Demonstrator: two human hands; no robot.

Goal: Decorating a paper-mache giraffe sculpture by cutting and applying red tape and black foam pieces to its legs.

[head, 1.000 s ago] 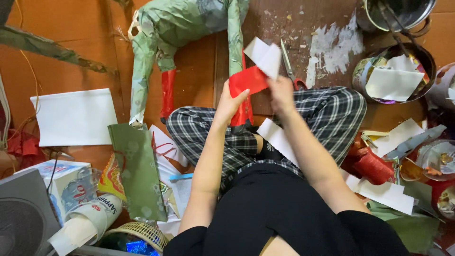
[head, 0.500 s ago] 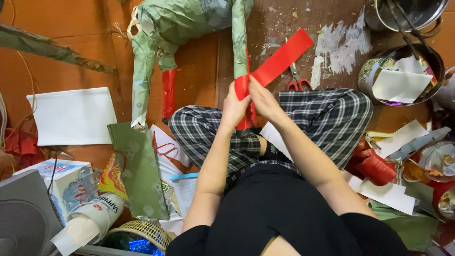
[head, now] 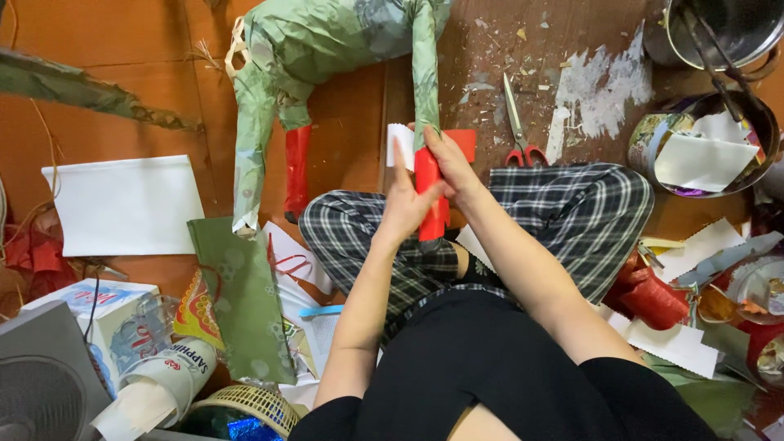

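A: Report the position of the hands.

B: Both hands meet at the lower end of one leg of the paper animal figure (head: 327,41), above the person's crossed legs in checked trousers (head: 572,212). The left hand (head: 406,208) presses its fingers together against the red paper (head: 430,192) wrapped round that leg. The right hand (head: 449,159) closes over the same red paper from the other side, with the thumb on its front.

A: State of the red paper?

B: It is wound tightly around the leg end. A loose flap stands out beside the right hand, red on one side and white on the other.

A: Items near the figure?

B: Another leg of the figure already wears a red cover (head: 296,171). Scissors (head: 517,131) with red handles lie on the floor just right of the hands. A white sheet (head: 122,204) lies well left of the figure. A round tin (head: 702,147) holding paper scraps sits to the far right, below a metal pot (head: 719,28).
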